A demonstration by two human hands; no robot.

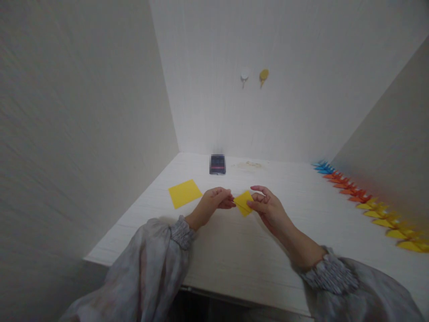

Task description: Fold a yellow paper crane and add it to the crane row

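Note:
A small piece of yellow origami paper (244, 202), folded into a diamond-like shape with layered edges, is held above the table between my hands. My right hand (268, 206) pinches its right side between thumb and fingers, the index finger raised away from it. At the opposite corner, my left hand (217, 199) has its thumb and fingers closed together on the tip. Left of my left hand, a flat stack or sheet of yellow paper (184, 193) lies on the table.
A row of folded paper cranes (358, 194), blue, orange-red and yellow, runs along the right wall of the white table (228, 259). A dark, blurred-out device (217, 164) sits at the back. Two hooks, one white (244, 76) and one yellow (264, 74), are on the back wall.

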